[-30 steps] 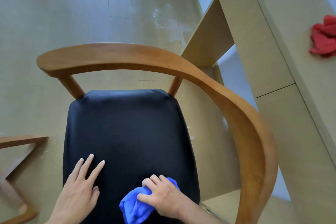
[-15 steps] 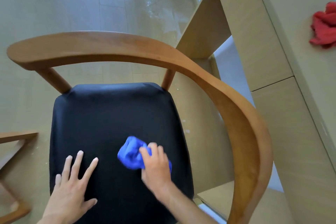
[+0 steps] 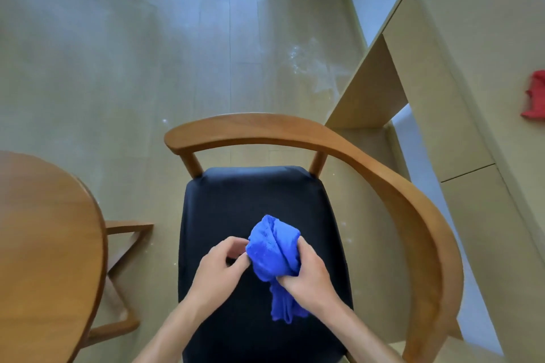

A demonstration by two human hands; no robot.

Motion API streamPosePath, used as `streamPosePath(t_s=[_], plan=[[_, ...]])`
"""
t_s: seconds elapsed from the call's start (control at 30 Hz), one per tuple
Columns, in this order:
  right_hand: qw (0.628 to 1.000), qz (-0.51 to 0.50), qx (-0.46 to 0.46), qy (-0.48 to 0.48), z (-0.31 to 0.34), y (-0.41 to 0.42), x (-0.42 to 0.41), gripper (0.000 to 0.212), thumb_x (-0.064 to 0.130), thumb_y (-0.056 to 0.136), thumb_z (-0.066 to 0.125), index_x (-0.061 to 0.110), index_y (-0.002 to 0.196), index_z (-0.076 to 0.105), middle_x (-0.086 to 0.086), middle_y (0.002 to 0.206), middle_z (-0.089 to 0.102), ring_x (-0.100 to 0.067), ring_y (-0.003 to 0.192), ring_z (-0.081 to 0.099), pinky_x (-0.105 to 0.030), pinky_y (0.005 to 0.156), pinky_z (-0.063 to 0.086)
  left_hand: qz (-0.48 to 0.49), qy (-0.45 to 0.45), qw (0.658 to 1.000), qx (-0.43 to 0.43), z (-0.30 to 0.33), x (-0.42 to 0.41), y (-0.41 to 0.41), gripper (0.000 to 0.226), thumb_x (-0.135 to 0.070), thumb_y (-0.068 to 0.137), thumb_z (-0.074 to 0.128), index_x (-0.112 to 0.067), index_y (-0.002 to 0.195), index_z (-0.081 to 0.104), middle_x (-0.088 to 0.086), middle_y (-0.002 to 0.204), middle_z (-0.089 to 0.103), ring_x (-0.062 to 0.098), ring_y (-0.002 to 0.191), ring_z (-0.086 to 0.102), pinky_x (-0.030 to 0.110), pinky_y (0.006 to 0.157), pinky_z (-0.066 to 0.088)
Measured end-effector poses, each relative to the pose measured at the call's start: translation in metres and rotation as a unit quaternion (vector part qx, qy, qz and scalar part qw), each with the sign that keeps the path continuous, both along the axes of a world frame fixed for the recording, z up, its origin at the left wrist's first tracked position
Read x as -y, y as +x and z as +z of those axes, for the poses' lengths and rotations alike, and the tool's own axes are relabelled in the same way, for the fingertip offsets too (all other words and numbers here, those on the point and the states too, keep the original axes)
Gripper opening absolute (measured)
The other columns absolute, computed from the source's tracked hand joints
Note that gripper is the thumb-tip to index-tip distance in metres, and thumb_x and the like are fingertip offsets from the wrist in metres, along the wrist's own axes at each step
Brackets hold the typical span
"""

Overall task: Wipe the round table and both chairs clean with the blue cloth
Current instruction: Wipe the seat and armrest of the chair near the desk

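Note:
A wooden chair (image 3: 383, 174) with a curved backrest and a black seat (image 3: 250, 197) stands below me. My right hand (image 3: 306, 277) grips the bunched blue cloth (image 3: 272, 250) above the seat, with a tail of it hanging down. My left hand (image 3: 219, 268) is raised beside it, its fingertips pinching the cloth's left edge. The round wooden table (image 3: 44, 244) fills the left edge of the view.
A light wooden desk (image 3: 472, 97) stands at the right with a red cloth (image 3: 535, 97) on it. The table's wooden base (image 3: 124, 244) shows left of the chair. Pale floor with white smears lies beyond the chair.
Both hands have lifted off the seat. The right hand raised the cloth from the seat and the left hand came over to pinch it. My view has pulled back and up.

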State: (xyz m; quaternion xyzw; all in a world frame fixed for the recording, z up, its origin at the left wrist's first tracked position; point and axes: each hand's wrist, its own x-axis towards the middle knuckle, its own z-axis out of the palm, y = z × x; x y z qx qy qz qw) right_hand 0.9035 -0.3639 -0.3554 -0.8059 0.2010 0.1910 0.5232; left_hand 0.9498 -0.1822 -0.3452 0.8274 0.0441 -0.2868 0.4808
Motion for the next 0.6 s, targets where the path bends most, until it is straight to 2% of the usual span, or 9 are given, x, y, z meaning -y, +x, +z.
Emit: streamPosePath(t_s=[0.07, 0.13, 0.2, 0.3, 0.37, 0.47, 0.53, 0.6], plan=[[0.999, -0.014, 0.026, 0.044, 0.042, 0.008, -0.005, 0.042, 0.011, 0.065, 0.066, 0.037, 0.097, 0.056, 0.008, 0.096, 0.066, -0.011, 0.088, 0.067, -0.030, 0.075, 0.057, 0.046, -0.098, 0.994, -0.006, 0.046, 0.007, 0.007, 0.014, -0.027, 0.094, 0.056, -0.030, 0.098, 0.069, -0.014, 0.099, 0.072, 0.003, 0.094, 0.065, 0.025, 0.083, 0.048], [0.996, -0.004, 0.049, 0.069, 0.084, 0.012, -0.010, 0.045, 0.013, 0.068, 0.072, 0.034, 0.105, 0.055, 0.007, 0.097, 0.067, -0.011, 0.090, 0.067, -0.030, 0.078, 0.057, 0.050, -0.176, 0.983, -0.007, 0.089, 0.009, 0.011, 0.025, -0.037, 0.088, 0.051, -0.027, 0.102, 0.069, -0.004, 0.101, 0.072, 0.014, 0.095, 0.067, 0.034, 0.084, 0.053], [0.991, 0.020, 0.081, 0.104, 0.123, 0.014, -0.012, 0.044, 0.016, 0.072, 0.071, 0.025, 0.112, 0.053, 0.005, 0.101, 0.065, -0.011, 0.094, 0.065, -0.029, 0.083, 0.055, 0.031, -0.217, 0.976, 0.012, 0.125, 0.009, 0.012, 0.035, -0.050, 0.082, 0.054, -0.029, 0.107, 0.067, -0.002, 0.104, 0.071, 0.017, 0.097, 0.067, 0.033, 0.083, 0.054], [0.977, 0.014, 0.141, 0.161, 0.181, 0.014, -0.016, 0.030, 0.021, 0.088, 0.066, 0.017, 0.115, 0.053, 0.008, 0.100, 0.064, -0.011, 0.094, 0.064, -0.024, 0.081, 0.052, -0.008, -0.185, 0.979, 0.085, 0.173, 0.008, 0.013, 0.050, -0.056, 0.070, 0.068, -0.034, 0.114, 0.058, -0.014, 0.105, 0.067, 0.008, 0.100, 0.065, 0.025, 0.082, 0.053], [0.975, 0.008, 0.175, 0.136, 0.214, 0.014, -0.019, 0.021, 0.027, 0.092, 0.063, 0.019, 0.110, 0.055, 0.010, 0.094, 0.066, -0.010, 0.088, 0.065, -0.021, 0.076, 0.052, -0.018, -0.161, 0.978, 0.131, 0.203, 0.007, 0.016, 0.051, -0.047, 0.069, 0.075, -0.037, 0.114, 0.054, -0.021, 0.104, 0.064, 0.003, 0.100, 0.063, 0.020, 0.082, 0.053], [0.971, 0.008, 0.217, 0.101, 0.258, 0.017, -0.016, 0.010, 0.017, 0.095, 0.056, 0.018, 0.104, 0.061, 0.004, 0.091, 0.067, -0.011, 0.085, 0.063, -0.022, 0.078, 0.050, -0.048, -0.145, 0.968, 0.197, 0.245, -0.002, 0.024, 0.051, -0.035, 0.066, 0.077, -0.044, 0.111, 0.054, -0.023, 0.106, 0.062, 0.002, 0.101, 0.062, 0.017, 0.083, 0.051], [0.970, 0.030, 0.232, 0.071, 0.290, 0.025, -0.003, 0.017, 0.004, 0.092, 0.055, 0.018, 0.100, 0.063, 0.003, 0.090, 0.068, -0.011, 0.086, 0.062, -0.022, 0.079, 0.049, -0.063, -0.121, 0.967, 0.217, 0.276, -0.016, 0.036, 0.037, -0.027, 0.063, 0.071, -0.044, 0.094, 0.061, -0.023, 0.088, 0.065, -0.001, 0.083, 0.063, 0.013, 0.073, 0.047], [0.964, 0.049, 0.258, 0.032, 0.325, 0.034, 0.011, 0.029, -0.009, 0.088, 0.054, 0.017, 0.094, 0.066, 0.004, 0.088, 0.069, -0.011, 0.084, 0.062, -0.024, 0.076, 0.048, -0.085, -0.099, 0.968, 0.212, 0.308, -0.032, 0.050, 0.020, -0.026, 0.060, 0.068, -0.036, 0.077, 0.065, -0.018, 0.066, 0.061, 0.002, 0.064, 0.056, 0.020, 0.064, 0.046]])
